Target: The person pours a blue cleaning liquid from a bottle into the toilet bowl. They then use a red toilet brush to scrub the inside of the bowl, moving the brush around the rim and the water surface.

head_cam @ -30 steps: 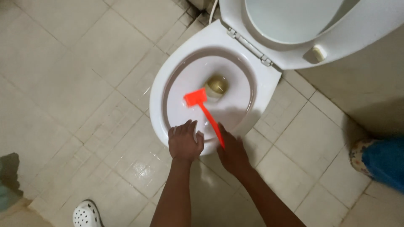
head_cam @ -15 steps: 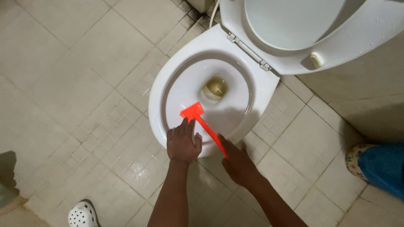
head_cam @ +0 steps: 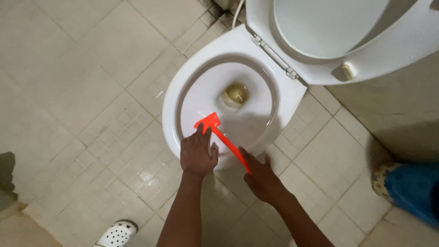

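On beige floor tiles (head_cam: pixel 82 82), right hand (head_cam: pixel 260 176) holds red brush (head_cam: pixel 219 135).

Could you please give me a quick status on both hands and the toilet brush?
Left hand flat on toilet bowl rim. Right hand gripping red brush, head down inside the bowl. Seat lid up, nothing blocking.

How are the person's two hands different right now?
The left hand lies flat on the front rim of the toilet bowl, while the right hand holds the handle of the orange brush. The left hand's fingers reach the brush head from behind; the right hand sits lower, over the floor tiles, beside the bowl. Both are bare and reach toward the same bowl.
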